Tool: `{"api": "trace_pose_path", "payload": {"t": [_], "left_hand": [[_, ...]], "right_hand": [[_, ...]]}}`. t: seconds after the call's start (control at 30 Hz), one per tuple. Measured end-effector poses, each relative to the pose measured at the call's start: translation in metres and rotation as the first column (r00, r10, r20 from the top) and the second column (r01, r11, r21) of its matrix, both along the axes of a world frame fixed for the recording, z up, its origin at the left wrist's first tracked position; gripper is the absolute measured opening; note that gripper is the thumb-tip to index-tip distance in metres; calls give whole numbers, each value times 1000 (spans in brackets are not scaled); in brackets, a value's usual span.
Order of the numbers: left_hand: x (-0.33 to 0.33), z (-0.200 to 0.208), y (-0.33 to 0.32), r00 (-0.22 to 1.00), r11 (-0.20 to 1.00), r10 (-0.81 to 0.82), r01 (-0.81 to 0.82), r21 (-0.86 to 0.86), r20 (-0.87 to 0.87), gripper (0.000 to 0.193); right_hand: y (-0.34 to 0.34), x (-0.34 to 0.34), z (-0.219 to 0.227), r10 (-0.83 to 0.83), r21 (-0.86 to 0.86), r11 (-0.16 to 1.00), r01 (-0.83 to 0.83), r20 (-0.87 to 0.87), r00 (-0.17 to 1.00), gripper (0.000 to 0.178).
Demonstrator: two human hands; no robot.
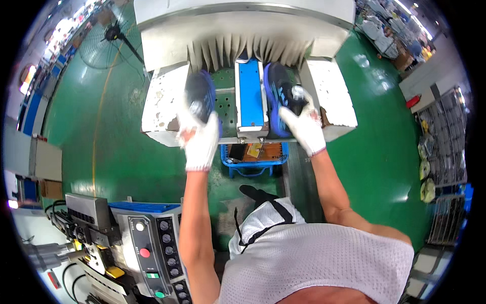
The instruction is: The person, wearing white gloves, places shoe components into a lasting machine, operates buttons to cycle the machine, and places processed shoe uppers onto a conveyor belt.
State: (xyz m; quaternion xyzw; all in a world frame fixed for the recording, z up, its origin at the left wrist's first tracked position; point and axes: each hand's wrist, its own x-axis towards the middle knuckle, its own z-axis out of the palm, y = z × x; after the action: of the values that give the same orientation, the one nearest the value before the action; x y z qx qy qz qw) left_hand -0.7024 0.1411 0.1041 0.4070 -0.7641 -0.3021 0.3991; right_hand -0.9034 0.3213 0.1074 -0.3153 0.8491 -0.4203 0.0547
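Two black sneakers with blue-purple soles lie at the mouth of a white machine, toes toward its strip curtain (217, 50). My left hand (200, 139), in a white knit glove, grips the heel end of the left sneaker (200, 93); both are slightly blurred. In a matching glove, my right hand (306, 129) holds the right sneaker (278, 83) by its heel end, the thumb over the near side and the fingers along its right. A blue-topped divider (250, 93) stands between the sneakers, and a green perforated plate (223, 104) shows beside it.
Below the opening stands a blue crate (255, 163) with small items inside. A control panel with buttons and knobs (152, 253) is at lower left, beside other machinery. Farther off are a standing fan (114, 34) at upper left and wire racks (445, 147) at right.
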Motion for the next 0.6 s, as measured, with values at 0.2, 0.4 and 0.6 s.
{"api": "trace_pose_path", "payload": {"t": [0.2,0.4,0.6], "left_hand": [[-125,-60,-104,988,989,-107,95,115,107,81],[22,-105,-17,1000,987,12,-10,-161,11,53],[285,-215,261,772,538,221,-606,586,596,40]], "right_hand": [[-119,-162,-59,-36,305,949,85,-164,986,89],[-153,47,-13,366,-597,713,-368,-131,921,56],[-100,222,-159,778,86,-11,-996,626,46,66]]}}
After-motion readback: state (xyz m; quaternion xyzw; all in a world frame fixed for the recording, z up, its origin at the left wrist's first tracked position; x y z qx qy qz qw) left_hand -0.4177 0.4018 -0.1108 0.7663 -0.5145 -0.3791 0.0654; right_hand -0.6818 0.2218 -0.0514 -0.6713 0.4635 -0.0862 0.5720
